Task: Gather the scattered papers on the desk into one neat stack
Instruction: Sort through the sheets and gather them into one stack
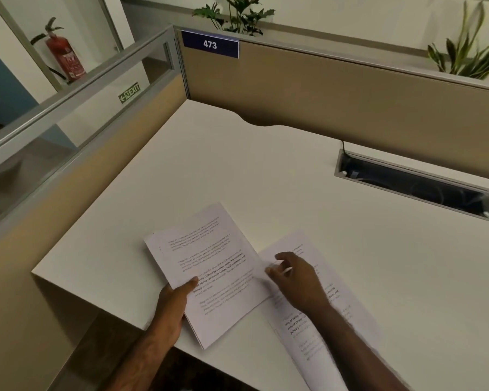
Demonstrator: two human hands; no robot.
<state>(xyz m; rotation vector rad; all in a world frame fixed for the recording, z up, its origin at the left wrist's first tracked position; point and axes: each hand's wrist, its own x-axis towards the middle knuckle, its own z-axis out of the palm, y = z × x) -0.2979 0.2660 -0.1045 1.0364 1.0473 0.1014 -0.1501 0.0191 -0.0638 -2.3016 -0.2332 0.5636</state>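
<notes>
White desk [266,170] carries two paper groups near its 6 o'clock edge. Gathered stack [209,272] overhangs that edge, left hand [172,309] grip clamped on its lower corner, thumb on top. Loose sheet [316,311] lies at 3 o'clock of stack, right hand [297,280] on it, fingers curled; cannot tell if pinched. Risks: stack fans or slips off the edge under one-corner hold; sheet creases or slides askew.

desk [266,170]: smooth matt | papers [209,277]: matt printed paper | partition [350,103]: cloth
</notes>
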